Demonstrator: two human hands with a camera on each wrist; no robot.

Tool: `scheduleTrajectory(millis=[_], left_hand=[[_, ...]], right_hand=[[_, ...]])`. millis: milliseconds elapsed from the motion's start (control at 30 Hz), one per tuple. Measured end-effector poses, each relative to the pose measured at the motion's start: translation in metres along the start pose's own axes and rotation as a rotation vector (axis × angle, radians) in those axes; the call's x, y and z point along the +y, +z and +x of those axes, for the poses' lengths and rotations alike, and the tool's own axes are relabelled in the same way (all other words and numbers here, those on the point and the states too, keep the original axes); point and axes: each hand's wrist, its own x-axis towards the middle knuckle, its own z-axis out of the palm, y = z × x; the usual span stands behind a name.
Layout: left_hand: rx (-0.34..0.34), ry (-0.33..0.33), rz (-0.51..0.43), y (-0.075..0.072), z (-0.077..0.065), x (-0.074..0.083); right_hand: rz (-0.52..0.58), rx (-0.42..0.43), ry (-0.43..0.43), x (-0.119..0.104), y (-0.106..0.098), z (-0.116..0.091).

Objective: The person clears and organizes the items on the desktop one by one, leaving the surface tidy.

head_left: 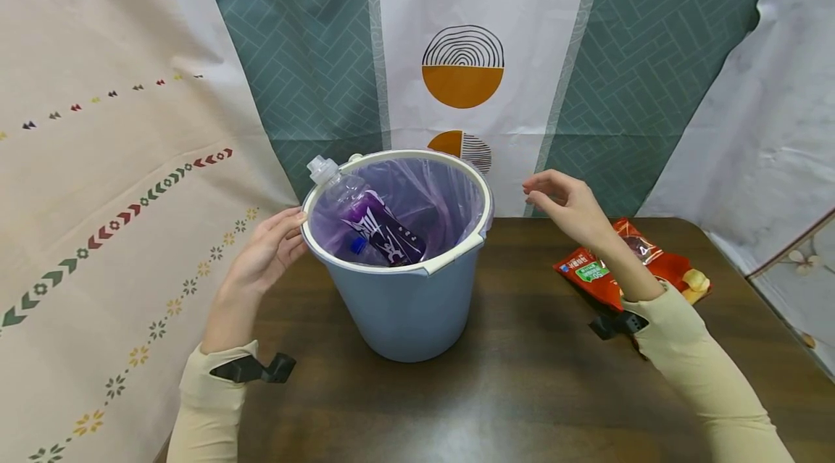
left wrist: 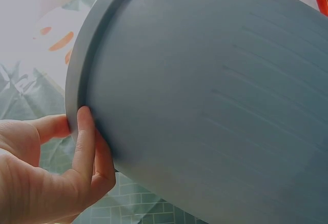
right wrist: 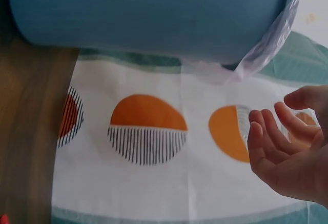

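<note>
A blue-grey trash bin (head_left: 407,311) with a cream rim stands on the wooden table, lined with a thin lavender bag (head_left: 433,184). My left hand (head_left: 264,249) pinches its left rim; in the left wrist view the thumb is at the rim edge and the fingertips (left wrist: 84,119) press the outer wall just below. A clear bottle with a purple label (head_left: 385,227) leans inside, its white cap poking over the left rim. Beside it in the bin shows a blue cap (head_left: 358,245). My right hand (head_left: 567,206) hovers right of the bin, fingers loosely bent, holding nothing.
Red snack bags (head_left: 596,278), one with a chip picture, lie on the table (head_left: 522,376) at the right, partly behind my right forearm. A patterned cloth (head_left: 313,50) hangs behind the bin. Another printed cloth (head_left: 117,159) hangs along the left side.
</note>
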Motion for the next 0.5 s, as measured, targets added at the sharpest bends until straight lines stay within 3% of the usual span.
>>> scheduleTrajectory(millis=[133,333,500], left_hand=[[0.0,-0.004,-0.008,-0.001,0.0,0.0],[-0.009,0.003,-0.007,-0.002,0.0,0.0],[-0.016,0.005,-0.012,-0.002,0.0,0.0]], right_hand=[[-0.079,-0.04,0.056,0.008,-0.007,-0.007],[-0.172,-0.073,0.048,0.023,-0.022,-0.017],[-0.224,-0.122,0.098,0.038,-0.034,-0.024]])
